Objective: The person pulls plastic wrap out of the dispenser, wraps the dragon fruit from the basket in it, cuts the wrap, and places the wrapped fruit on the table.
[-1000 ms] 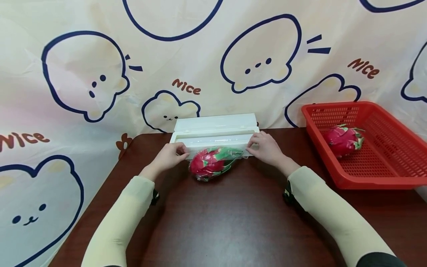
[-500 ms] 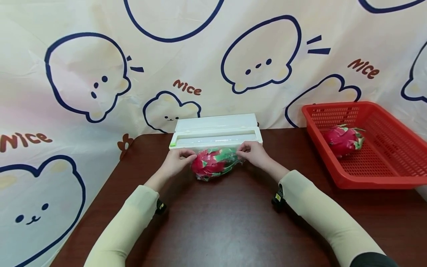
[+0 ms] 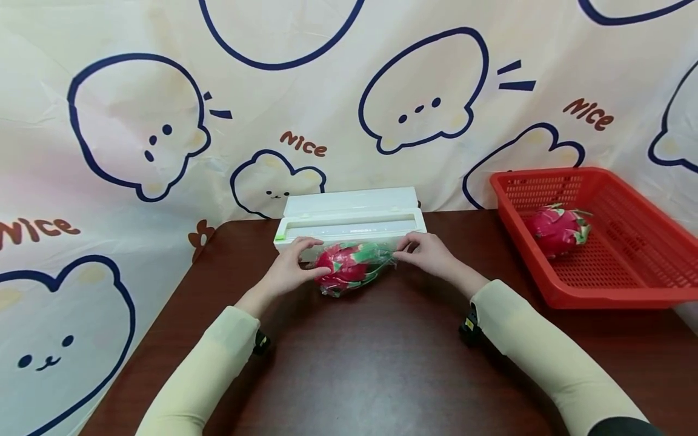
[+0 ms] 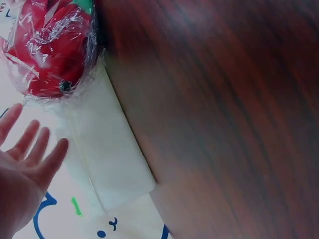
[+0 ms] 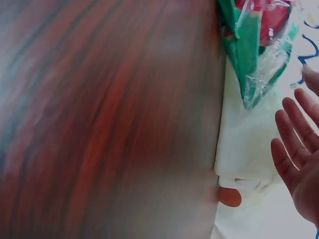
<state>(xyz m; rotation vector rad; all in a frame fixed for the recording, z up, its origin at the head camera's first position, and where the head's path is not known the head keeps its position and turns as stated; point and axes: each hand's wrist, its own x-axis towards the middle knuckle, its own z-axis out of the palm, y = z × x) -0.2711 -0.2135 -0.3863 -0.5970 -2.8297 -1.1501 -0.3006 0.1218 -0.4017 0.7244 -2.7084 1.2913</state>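
Observation:
A pink-red dragon fruit [image 3: 343, 269] with green tips, wrapped in clear film, lies in front of an opened white film-cutter box [image 3: 351, 204]. At its left end is my left hand [image 3: 289, 266], thumb right at the fruit and index finger along the box's front. In the left wrist view, the fingers of that hand are spread beside the wrapped end. My right hand [image 3: 431, 254] is by the green tips, thumb and index fingertips close to the film's edge. The right wrist view shows its other fingers fairly straight, apart from the film [image 5: 256, 89].
On the right stands a red plastic basket [image 3: 616, 297] holding another dragon fruit [image 3: 557, 230]. A patterned cloth [image 3: 349, 91] hangs behind the brown table [image 3: 354, 363]. A bright green mark [image 3: 280, 237] shows on the box's left front corner.
Both hands came down from the box's front to the fruit's two ends. Since half a second ago the left fingers have spread wider around its left end, and the right hand has shifted slightly right.

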